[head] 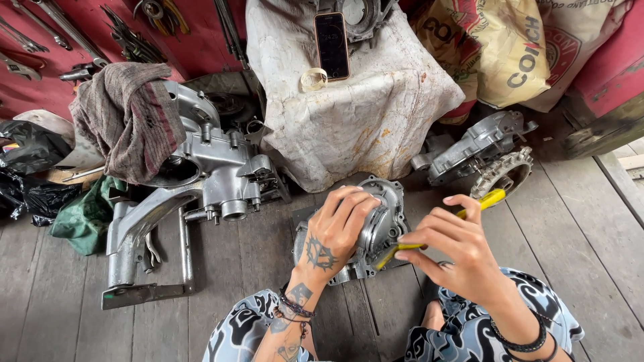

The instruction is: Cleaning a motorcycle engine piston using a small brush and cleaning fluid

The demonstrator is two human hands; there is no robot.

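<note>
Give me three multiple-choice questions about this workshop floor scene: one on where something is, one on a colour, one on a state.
1. Where does the phone lie?
A. on the cloth-covered block
B. on the floorboards
C. in the left hand

2. What colour is the handle of the tool in the right hand?
A. red
B. yellow
C. blue

3. What is the left hand doing?
A. hanging free
B. holding a rag
C. resting on the metal engine cover

Answers: 1 A, it sits atop the white cloth. 2 B, yellow shows past the fingers. 3 C, its fingers spread over the cover.
</note>
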